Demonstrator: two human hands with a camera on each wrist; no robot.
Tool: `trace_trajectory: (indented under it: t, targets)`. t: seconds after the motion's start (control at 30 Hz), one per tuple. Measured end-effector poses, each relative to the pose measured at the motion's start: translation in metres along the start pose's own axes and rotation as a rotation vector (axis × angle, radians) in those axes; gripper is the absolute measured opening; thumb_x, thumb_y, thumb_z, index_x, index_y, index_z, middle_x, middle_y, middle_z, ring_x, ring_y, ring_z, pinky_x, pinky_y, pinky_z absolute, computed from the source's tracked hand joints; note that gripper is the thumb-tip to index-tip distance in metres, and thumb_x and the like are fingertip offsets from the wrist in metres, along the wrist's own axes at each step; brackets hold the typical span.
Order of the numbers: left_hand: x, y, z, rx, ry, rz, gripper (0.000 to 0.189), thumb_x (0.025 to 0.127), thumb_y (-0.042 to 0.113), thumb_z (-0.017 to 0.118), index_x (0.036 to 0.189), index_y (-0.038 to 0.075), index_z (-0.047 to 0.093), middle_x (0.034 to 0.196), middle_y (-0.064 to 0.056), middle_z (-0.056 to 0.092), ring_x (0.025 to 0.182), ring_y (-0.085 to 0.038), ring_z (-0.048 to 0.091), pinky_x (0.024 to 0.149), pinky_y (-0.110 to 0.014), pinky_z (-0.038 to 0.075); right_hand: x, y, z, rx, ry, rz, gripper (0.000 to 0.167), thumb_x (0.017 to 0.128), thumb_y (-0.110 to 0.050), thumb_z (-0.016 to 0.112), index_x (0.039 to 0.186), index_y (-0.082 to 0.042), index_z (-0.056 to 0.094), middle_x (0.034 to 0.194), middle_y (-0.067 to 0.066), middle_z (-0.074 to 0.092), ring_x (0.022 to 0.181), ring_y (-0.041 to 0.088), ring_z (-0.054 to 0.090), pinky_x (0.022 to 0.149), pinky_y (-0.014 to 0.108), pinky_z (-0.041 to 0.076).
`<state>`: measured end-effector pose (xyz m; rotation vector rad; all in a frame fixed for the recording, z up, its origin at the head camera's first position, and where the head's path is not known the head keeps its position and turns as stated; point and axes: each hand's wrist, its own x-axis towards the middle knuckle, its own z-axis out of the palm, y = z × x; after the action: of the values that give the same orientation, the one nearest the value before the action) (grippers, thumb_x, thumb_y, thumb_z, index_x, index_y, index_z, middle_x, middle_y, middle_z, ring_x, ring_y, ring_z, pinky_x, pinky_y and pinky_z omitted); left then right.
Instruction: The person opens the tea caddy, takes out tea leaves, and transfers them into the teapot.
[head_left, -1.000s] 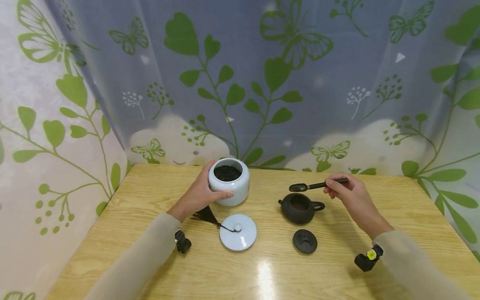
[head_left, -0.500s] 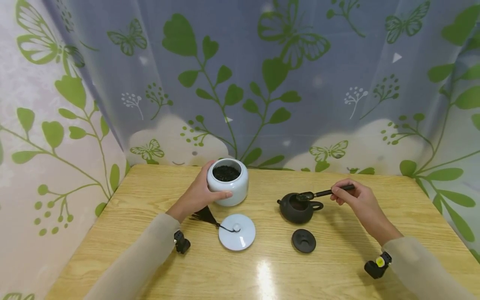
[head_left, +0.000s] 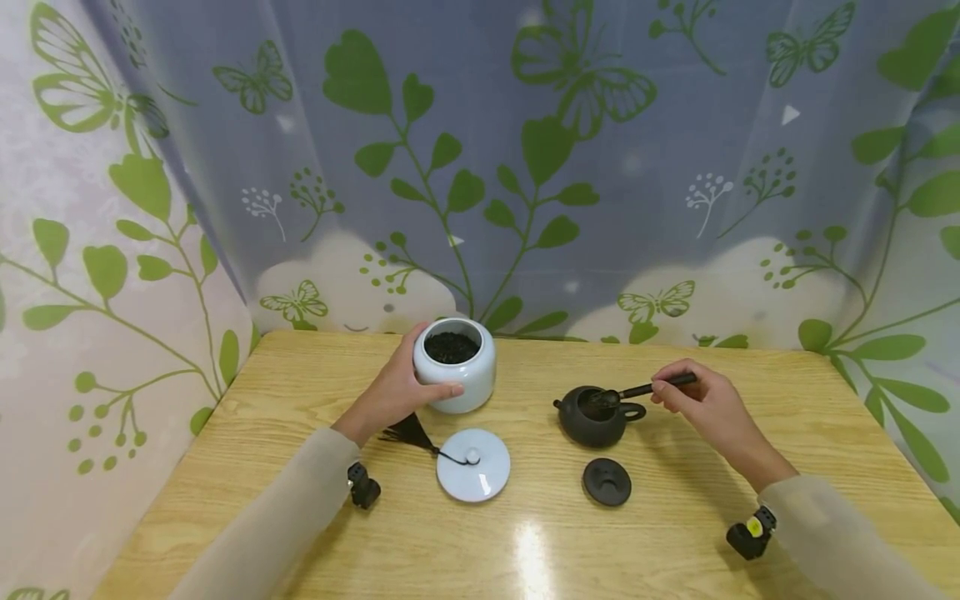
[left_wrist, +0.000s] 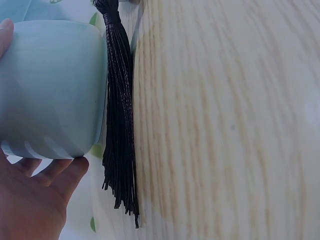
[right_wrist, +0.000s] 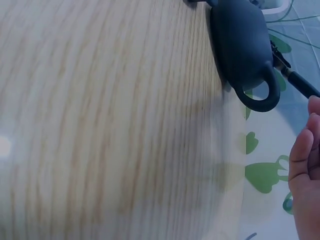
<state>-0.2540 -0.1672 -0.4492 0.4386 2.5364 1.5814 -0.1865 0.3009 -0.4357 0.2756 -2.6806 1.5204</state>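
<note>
The right hand (head_left: 697, 398) pinches the far end of a dark scoop (head_left: 637, 389) between thumb and fingers, and the scoop's head tips down at the mouth of the black teapot (head_left: 592, 432), with dark shreds visible at its edge from the right wrist. Whether the head touches the rim I can't tell. The left hand (head_left: 401, 385) is wrapped around the white jar (head_left: 468, 392), thumb across the front, and dark leaves (head_left: 450, 347) lie inside. Nearer the person, the white lid (head_left: 474, 479) sits on the table (head_left: 360, 542), its black tassel (head_left: 408, 433) trailing under the left wrist; the teapot lid (head_left: 607, 482) lies just in front of the pot.

To my mind, the likeliest trouble is shreds scattering over the rim, because the pot's opening is small and the scoop is held so far back that a little wobble would swing its head. A knock on the handle could also shift the pot. If the left arm draws back low, it might catch the tassel and drag the lid.

A second ago the scoop hung level behind the pot's mouth; now its head is down at the opening. The left hand and the jar look unchanged.
</note>
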Motion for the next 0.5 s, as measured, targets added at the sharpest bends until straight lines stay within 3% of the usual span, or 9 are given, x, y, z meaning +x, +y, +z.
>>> trace_trajectory:
  t: [0.2,0.5]
  targets:
    - [0.001,-0.001,0.000,0.000,0.004,0.003,0.124,0.085,0.038,0.097,0.175,0.020,0.014,0.170,-0.008,0.040,0.155,-0.032,0.044,0.130,-0.062,0.029,-0.001,-0.006,0.003,-0.035,-0.015,-0.054,0.027,0.112,-0.021,0.066,0.131,-0.002,0.066,0.113,0.000,0.074,0.098,0.010,0.073,0.085,0.026,0.061]
    - [0.001,-0.001,-0.001,0.008,0.004,0.007,0.123,0.085,0.039,0.096,0.175,0.019,0.014,0.171,-0.008,0.040,0.156,-0.032,0.043,0.130,-0.062,0.029,-0.002,-0.008,0.011,-0.181,0.016,-0.153,0.015,0.110,-0.024,0.070,0.121,-0.015,0.071,0.111,0.004,0.072,0.088,0.021,0.072,0.069,0.028,0.055]
